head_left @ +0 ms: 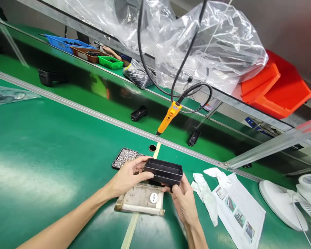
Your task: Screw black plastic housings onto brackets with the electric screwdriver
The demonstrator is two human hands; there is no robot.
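Observation:
A black rectangular open-topped housing (163, 172) is held between both hands above a worn fixture board (142, 202). My left hand (131, 173) grips its left end, thumb along the near side. Around its right end, my right hand (181, 195) closes with the thumb near the lower edge. On the board lies a white round disc (153, 197). Behind my left hand sits a tray of small metal screws (125, 157). An orange electric screwdriver (168, 118) hangs tip down on its cable beyond the housing. A small dark round piece (152, 148) lies below its tip.
Crumpled white tissue (206, 199) and a printed sheet (239, 211) lie to the right, beside a white fan (282, 204). A metal rail (93, 119) crosses behind. Overhead, a shelf bears clear plastic bags (209, 45) and red bins (277, 86). Another person's arm (112, 52) shows beyond.

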